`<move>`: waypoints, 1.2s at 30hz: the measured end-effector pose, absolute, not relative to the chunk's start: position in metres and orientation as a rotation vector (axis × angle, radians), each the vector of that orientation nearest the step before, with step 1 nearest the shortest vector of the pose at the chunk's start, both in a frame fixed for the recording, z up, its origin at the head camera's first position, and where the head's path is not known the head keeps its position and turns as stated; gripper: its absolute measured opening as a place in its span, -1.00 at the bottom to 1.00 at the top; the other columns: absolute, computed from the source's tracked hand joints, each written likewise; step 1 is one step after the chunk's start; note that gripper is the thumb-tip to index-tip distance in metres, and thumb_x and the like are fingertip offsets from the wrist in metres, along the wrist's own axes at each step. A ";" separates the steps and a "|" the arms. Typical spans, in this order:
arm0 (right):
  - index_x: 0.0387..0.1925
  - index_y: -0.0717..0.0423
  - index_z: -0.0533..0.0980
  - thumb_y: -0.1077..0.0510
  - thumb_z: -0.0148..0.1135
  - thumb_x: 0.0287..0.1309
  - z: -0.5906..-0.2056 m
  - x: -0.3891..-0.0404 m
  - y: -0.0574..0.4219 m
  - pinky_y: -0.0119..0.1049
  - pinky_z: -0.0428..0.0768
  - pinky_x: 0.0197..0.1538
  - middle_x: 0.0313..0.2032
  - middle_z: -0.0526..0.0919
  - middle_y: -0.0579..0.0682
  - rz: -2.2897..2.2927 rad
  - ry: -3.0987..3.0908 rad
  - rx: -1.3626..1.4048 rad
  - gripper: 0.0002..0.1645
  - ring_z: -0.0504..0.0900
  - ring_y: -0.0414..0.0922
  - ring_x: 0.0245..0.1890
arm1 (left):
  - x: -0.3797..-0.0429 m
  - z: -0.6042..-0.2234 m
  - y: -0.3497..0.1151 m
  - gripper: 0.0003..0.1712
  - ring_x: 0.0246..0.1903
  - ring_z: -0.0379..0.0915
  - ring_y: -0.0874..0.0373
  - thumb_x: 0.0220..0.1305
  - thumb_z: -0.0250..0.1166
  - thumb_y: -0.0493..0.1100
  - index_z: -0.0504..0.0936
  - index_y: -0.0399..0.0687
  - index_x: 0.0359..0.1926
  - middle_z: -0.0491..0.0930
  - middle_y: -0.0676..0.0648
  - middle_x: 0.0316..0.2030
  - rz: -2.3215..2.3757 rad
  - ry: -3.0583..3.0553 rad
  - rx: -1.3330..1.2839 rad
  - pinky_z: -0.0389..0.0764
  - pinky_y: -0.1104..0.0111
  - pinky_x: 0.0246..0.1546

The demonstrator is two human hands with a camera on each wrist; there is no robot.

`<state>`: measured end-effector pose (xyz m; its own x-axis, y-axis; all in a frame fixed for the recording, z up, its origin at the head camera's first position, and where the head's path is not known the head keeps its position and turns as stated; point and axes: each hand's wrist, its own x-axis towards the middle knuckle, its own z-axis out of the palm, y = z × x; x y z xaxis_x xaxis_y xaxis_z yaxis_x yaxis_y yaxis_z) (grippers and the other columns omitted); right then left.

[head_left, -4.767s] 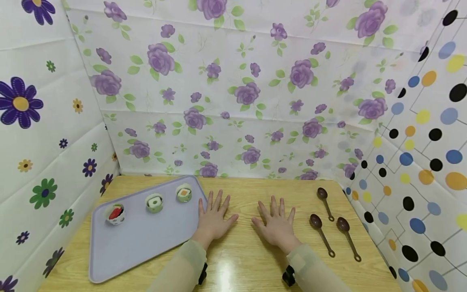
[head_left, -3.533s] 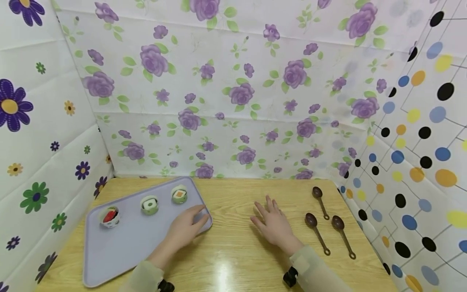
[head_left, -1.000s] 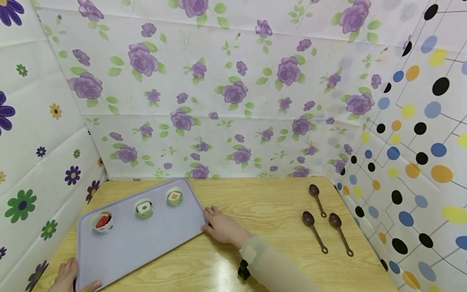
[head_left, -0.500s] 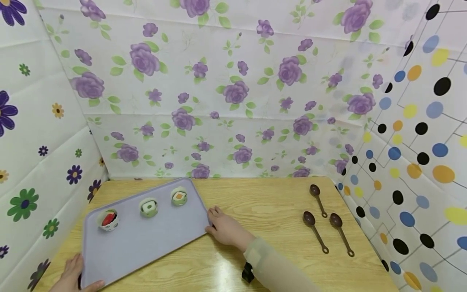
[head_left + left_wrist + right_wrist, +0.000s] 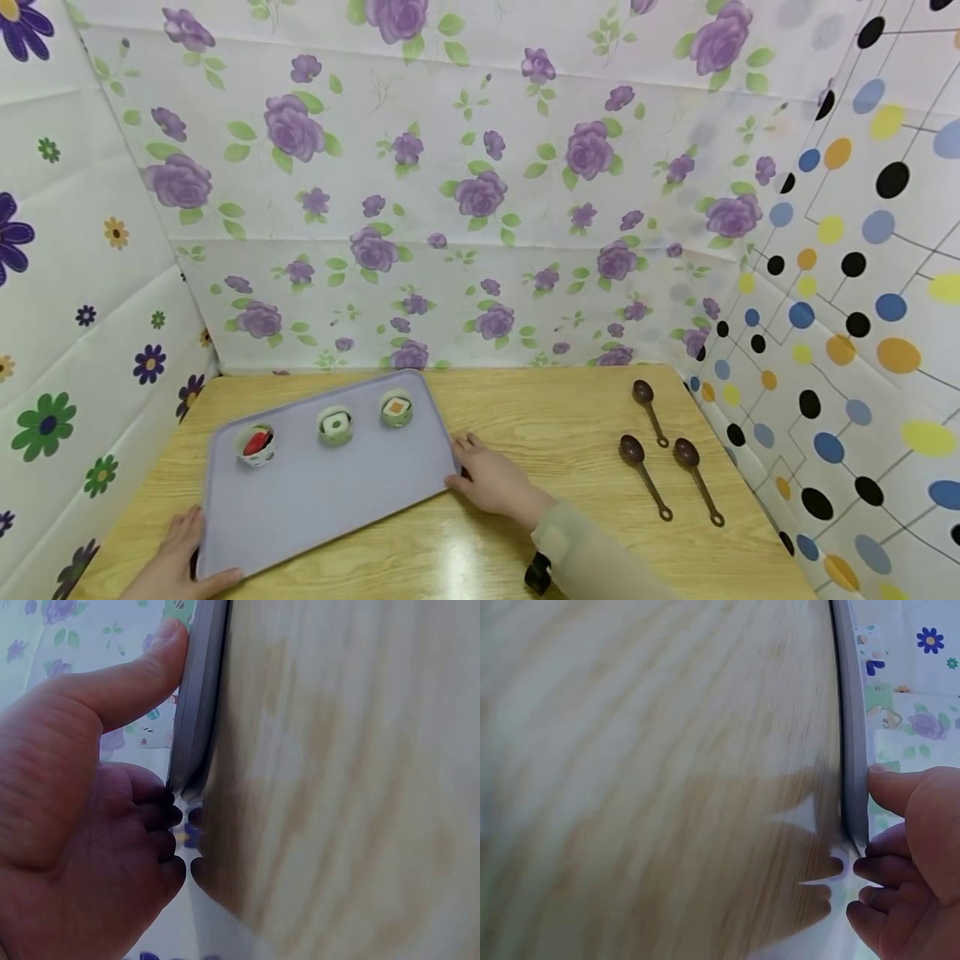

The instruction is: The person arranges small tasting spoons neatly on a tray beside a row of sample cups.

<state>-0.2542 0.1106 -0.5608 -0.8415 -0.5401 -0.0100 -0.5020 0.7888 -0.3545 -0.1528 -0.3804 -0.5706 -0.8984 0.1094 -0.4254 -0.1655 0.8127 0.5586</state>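
A lavender tray (image 5: 337,492) lies slantwise on the left half of the wooden table. My left hand (image 5: 177,557) holds its near left corner, thumb on the front edge and fingers at the side. At the near right corner, my right hand (image 5: 491,479) grips the tray in a similar way. Both wrist views show a thumb against the tray's grey-looking rim (image 5: 199,697) and fingers low near the table. On the tray stand a patterned bowl (image 5: 257,457) with red food and two green bowls, one (image 5: 335,435) with a white sushi-like piece, another (image 5: 396,418) with an orange-centred piece.
Three dark brown spoons lie on the right side of the table: one at the back (image 5: 651,412), one nearer (image 5: 645,477) and one farther right (image 5: 699,482). Floral cloth (image 5: 480,250) hangs behind the table, with patterned cloths at both sides.
Both hands first lay flat on the table, then took hold of the tray's near corners. Over the last half second the tray, with its bowls, has slid right between them. The spoons stayed put.
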 end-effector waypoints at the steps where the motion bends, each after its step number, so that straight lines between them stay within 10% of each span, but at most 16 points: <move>1: 0.60 0.23 0.29 -0.21 0.16 0.60 -0.561 -0.253 0.114 0.03 0.40 0.50 0.56 0.36 0.16 -0.528 2.870 -0.828 -0.16 0.24 0.14 0.60 | -0.155 -0.569 -0.377 0.50 0.40 -0.73 -0.76 0.40 0.39 0.32 -0.36 -0.90 0.42 -0.44 -0.89 0.41 0.838 2.558 -0.032 -0.37 -0.54 0.34; 36: 0.59 0.27 0.31 -0.21 0.31 0.49 -0.559 -0.246 0.206 0.20 0.33 0.51 0.55 0.36 0.21 -0.708 2.839 -0.644 -0.08 0.22 0.25 0.59 | -0.214 -0.550 -0.301 0.47 0.52 -0.45 -0.71 0.20 0.62 0.16 -0.14 -0.77 0.53 -0.28 -0.73 0.54 0.969 2.705 0.351 -0.20 -0.51 0.43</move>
